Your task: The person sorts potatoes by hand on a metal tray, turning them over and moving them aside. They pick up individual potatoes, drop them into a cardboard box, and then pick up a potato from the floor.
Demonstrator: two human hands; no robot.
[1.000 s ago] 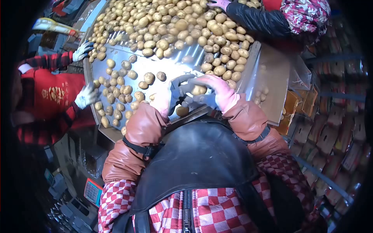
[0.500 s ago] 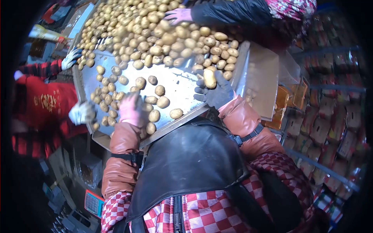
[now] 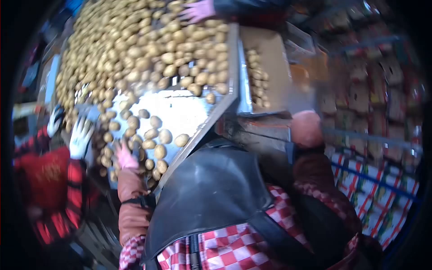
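Observation:
My left hand (image 3: 126, 156), in a pink glove, lies among loose potatoes (image 3: 159, 151) at the near left of the metal sorting table (image 3: 177, 110). Its fingers are spread and touch the potatoes there. Out past the right edge of the table, my right hand (image 3: 308, 96) in a grey glove is smeared by motion, beside a cardboard box (image 3: 265, 38). Whether it holds anything I cannot tell. A large heap of potatoes (image 3: 130, 51) covers the far side of the table.
Across the table a co-worker's pink-gloved hand (image 3: 198, 10) rests at the heap. To the left, another person in a red top (image 3: 49, 180) has a white-gloved hand (image 3: 81, 135) at the table edge. Several potatoes (image 3: 256, 76) lie in the box. Stacked cartons (image 3: 373, 193) stand right.
My right hand has moved off the table to the right, past the box; it held a potato before. The view has turned rightward. My left hand stays among the near potatoes, fingers now spread.

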